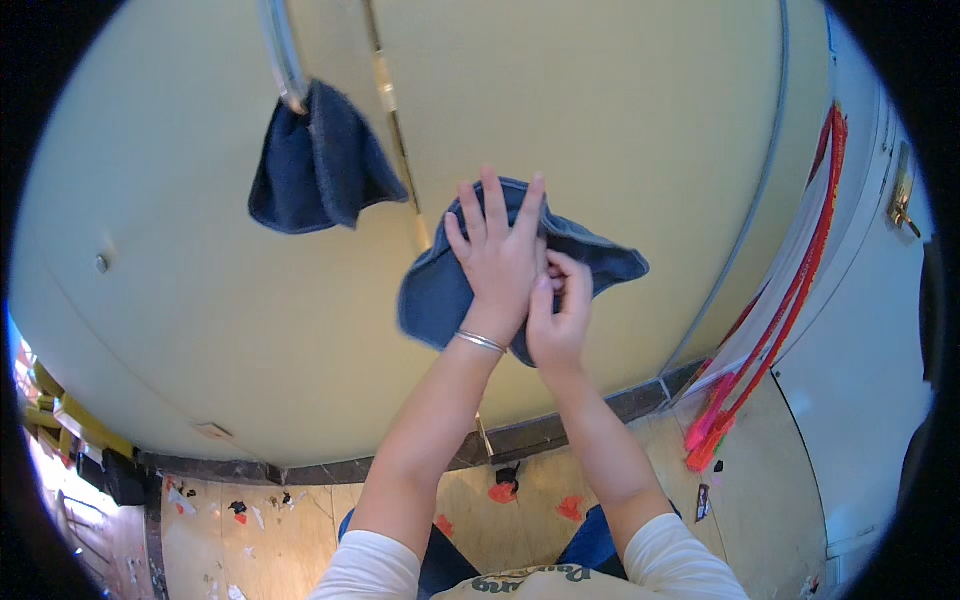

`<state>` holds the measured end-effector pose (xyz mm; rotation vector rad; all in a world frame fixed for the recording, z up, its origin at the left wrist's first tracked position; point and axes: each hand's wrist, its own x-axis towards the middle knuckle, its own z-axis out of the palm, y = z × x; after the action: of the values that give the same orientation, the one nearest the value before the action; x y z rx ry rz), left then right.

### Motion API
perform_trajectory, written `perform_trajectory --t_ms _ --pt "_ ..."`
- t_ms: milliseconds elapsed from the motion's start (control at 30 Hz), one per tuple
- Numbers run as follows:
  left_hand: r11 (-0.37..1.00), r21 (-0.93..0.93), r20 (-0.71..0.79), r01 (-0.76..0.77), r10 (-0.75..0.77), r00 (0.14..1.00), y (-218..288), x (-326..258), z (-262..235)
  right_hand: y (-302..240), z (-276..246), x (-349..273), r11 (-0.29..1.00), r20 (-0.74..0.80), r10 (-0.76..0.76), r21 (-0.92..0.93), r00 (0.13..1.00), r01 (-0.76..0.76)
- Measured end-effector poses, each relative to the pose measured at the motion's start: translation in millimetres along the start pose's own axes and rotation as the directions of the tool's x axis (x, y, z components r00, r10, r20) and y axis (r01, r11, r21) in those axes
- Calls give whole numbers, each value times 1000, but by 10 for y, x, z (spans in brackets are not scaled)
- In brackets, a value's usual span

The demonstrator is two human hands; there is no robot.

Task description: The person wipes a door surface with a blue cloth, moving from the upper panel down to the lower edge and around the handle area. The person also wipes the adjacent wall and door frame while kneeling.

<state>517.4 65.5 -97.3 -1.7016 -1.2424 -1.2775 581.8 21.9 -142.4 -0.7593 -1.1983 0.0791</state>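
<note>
Dark-blue cloth (437,298) under splayed left hand (500,262); right hand (560,318) curled beside, grip unclear.

I counted two blue cloths (325,170) (430,297), one left hand (500,265) and one right hand (562,325). There were two white sleeves (375,570) (680,560) on me, one long shiny bar (282,45), one white door (850,390) and one gold door handle (901,190).

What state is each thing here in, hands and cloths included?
Left hand: fingers spread, pressed on the right-hand cloth
Right hand: fingers curled; grip partly hidden
Right-hand blue cloth: creased, edges flaring out
Left-hand blue cloth: hanging at the metal handle's lower end
Metal handle: upright
Cream panels: apparently shut
White door: open or shut, cannot tell
Red strips: hanging
Floor: littered with scraps
</note>
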Motion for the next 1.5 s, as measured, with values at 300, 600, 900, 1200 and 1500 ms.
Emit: perform_trajectory --t_ms 300,600,900,1200,1500 --pt "982 61 146 -178 168 975 -366 -1531 222 962 -373 -656 787 363 -323 -411 874 461" --pt "951 223 111 -214 193 975 -86 -530 110 853 -341 -232 955 162 -220 -165 962 247" --pt "948 179 374 -264 182 909 -226 -2158 459 1874 -596 -1018 872 405 -216 -329 888 363" --pt "963 24 641 -267 190 743 -534 -3176 554 1618 -755 -1347 859 668 -59 -344 742 378" --pt "951 163 162 -262 236 958 206 -1501 736 1066 -387 192 827 33 -260 -508 965 241"
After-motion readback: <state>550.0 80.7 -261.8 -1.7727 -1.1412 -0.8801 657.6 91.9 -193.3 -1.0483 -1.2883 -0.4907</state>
